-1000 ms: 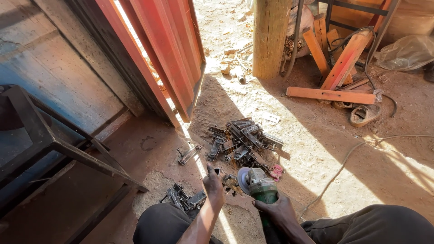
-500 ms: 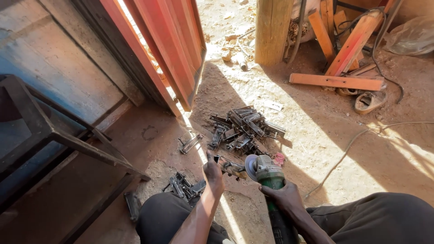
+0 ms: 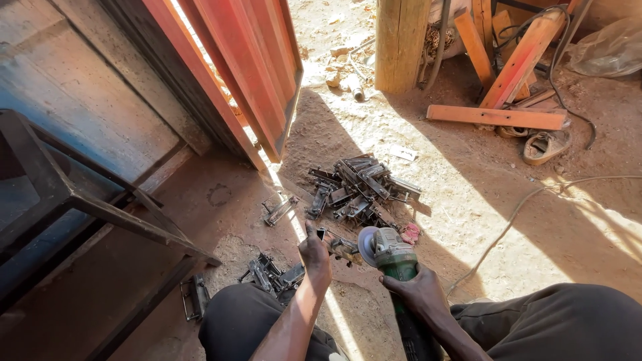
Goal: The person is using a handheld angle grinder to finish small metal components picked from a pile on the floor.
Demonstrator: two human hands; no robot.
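My right hand (image 3: 420,294) grips the green body of an angle grinder (image 3: 391,254), its disc pointing down toward the dirt ground. My left hand (image 3: 314,253) presses on a small metal bracket (image 3: 338,245) lying just left of the disc. Beyond them sits a pile of dark metal brackets (image 3: 361,187). A second smaller heap of brackets (image 3: 271,273) lies by my left knee.
A red metal door (image 3: 247,67) leans at the upper left beside a dark metal frame (image 3: 80,200). A wooden post (image 3: 399,43), orange planks (image 3: 498,117), a sandal (image 3: 545,146) and a cable (image 3: 515,214) lie on the sandy ground to the right.
The grinder and my right hand have shifted slightly toward the bracket under my left hand; the view tilted down and closer. My left hand stays on the small piece.
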